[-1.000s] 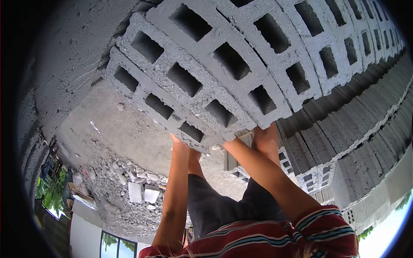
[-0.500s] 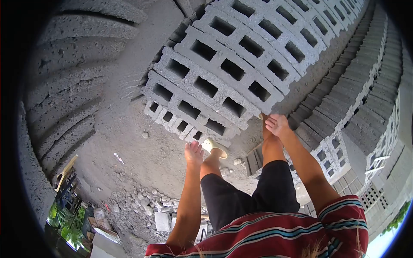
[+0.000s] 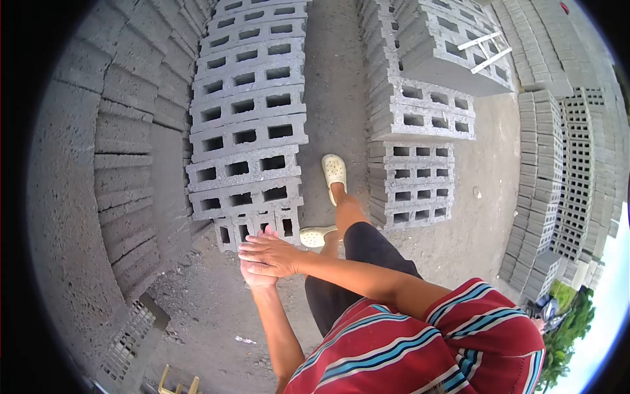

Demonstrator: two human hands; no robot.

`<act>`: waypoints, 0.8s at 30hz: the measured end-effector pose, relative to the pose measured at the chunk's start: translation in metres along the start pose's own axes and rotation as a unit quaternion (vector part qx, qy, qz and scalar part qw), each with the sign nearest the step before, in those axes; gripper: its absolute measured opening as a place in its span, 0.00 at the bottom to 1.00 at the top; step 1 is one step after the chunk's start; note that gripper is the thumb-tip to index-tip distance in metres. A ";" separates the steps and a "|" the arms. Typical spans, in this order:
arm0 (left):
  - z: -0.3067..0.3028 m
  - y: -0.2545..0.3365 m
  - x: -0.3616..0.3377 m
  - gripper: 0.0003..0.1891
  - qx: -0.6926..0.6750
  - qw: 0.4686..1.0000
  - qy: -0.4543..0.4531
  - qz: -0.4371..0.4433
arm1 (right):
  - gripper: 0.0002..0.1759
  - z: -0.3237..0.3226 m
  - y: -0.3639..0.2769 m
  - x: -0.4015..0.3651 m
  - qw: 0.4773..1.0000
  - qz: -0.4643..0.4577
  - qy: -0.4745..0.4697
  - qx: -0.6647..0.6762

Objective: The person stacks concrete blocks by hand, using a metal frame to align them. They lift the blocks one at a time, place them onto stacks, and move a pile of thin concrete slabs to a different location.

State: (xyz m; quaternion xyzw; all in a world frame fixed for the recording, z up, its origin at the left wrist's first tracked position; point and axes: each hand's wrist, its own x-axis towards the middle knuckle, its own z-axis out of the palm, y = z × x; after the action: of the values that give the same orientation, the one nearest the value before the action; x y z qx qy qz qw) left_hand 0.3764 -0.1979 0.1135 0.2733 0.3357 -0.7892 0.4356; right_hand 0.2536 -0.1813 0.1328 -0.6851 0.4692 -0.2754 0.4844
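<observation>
My right hand (image 3: 274, 256) lies flat across my left hand (image 3: 257, 278), palm against palm, with its fingers stretched out. Some of the left fingertips show above it; the rest of the left palm is covered. No object shows between the two hands. Just beyond them is the near end of a long row of grey hollow concrete blocks (image 3: 224, 188), their holes facing up. At that end, several narrower blocks (image 3: 233, 247) stand close to my fingertips.
A dirt aisle (image 3: 335, 79) runs between the row and another block stack (image 3: 420, 184) on the right. A pale ladder-like frame (image 3: 484, 52) rests on the stack's far part. Block walls (image 3: 125, 190) line the left. My feet wear cream clogs (image 3: 334, 171).
My hands were apart with palms raised; now they are pressed together. My view has turned, so the block row runs straight ahead and the aisle shows beside it.
</observation>
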 end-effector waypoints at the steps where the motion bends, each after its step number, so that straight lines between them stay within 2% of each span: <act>1: 0.018 0.011 -0.009 0.37 0.194 0.972 -0.128 -0.031 | 0.31 -0.011 0.010 -0.004 0.999 0.040 -0.006 -0.037; 2: 0.032 0.016 -0.027 0.36 0.371 0.892 -0.253 -0.056 | 0.32 -0.017 0.031 -0.014 0.992 0.093 0.030 -0.085; 3: 0.057 0.008 -0.044 0.33 0.323 0.915 -0.240 0.013 | 0.33 -0.025 0.053 -0.026 0.979 0.144 0.064 -0.132; 4: 0.073 0.013 -0.053 0.31 0.275 0.933 -0.200 0.113 | 0.33 -0.052 0.067 -0.039 0.963 0.229 0.061 -0.126; 5: 0.090 0.020 -0.063 0.31 0.260 0.936 -0.176 0.158 | 0.32 -0.086 0.080 -0.059 0.942 0.310 0.058 -0.115; 6: 0.093 0.040 -0.068 0.31 0.343 0.899 -0.227 0.152 | 0.31 -0.113 0.097 -0.080 0.927 0.338 0.153 -0.059; 7: 0.097 0.052 -0.069 0.32 0.377 0.895 -0.126 0.202 | 0.30 -0.138 0.119 -0.102 0.905 0.348 0.241 -0.035; 8: 0.096 0.060 -0.071 0.33 0.406 0.878 -0.023 0.252 | 0.29 -0.189 0.095 -0.126 0.889 0.365 0.276 0.005; 9: 0.080 0.074 -0.069 0.33 0.480 0.845 0.053 0.229 | 0.28 -0.214 0.109 -0.148 0.846 0.387 0.367 -0.028; 10: 0.057 0.092 -0.062 0.34 0.549 0.800 0.126 0.207 | 0.26 -0.242 0.125 -0.172 0.825 0.361 0.434 -0.017; 11: 0.027 0.105 -0.059 0.36 0.596 0.761 0.198 0.160 | 0.25 -0.275 0.115 -0.190 0.778 0.375 0.503 -0.008; 12: -0.026 0.140 -0.054 0.35 0.600 0.737 0.286 0.124 | 0.25 -0.308 0.112 -0.208 0.749 0.373 0.548 0.000; 14: -0.047 0.088 -0.080 0.31 0.674 0.580 0.456 0.028 | 0.23 -0.366 0.118 -0.240 0.708 0.333 0.622 -0.004; 15: -0.046 0.062 -0.079 0.31 0.683 0.557 0.472 0.001 | 0.22 -0.397 0.116 -0.249 0.688 0.320 0.651 0.009; 17: -0.033 0.014 -0.070 0.30 0.698 0.551 0.457 -0.029 | 0.21 -0.455 0.120 -0.259 0.652 0.336 0.679 -0.041; 21: 0.033 -0.047 -0.033 0.29 0.735 0.539 0.411 -0.008 | 0.17 -0.550 0.135 -0.240 0.550 0.309 0.707 -0.320; 23: 0.068 -0.067 -0.019 0.29 0.751 0.528 0.397 0.012 | 0.15 -0.602 0.156 -0.217 0.583 0.261 0.706 -0.307; 24: 0.085 -0.075 -0.013 0.28 0.757 0.522 0.393 0.023 | 0.15 -0.632 0.167 -0.202 0.630 0.262 0.678 -0.273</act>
State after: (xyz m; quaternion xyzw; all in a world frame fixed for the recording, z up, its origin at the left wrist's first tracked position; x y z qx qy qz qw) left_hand 0.3054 -0.2268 0.1980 0.7901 -0.2572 -0.5486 -0.0928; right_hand -0.4176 -0.2689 0.2345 -0.2539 0.8788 -0.3832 -0.1278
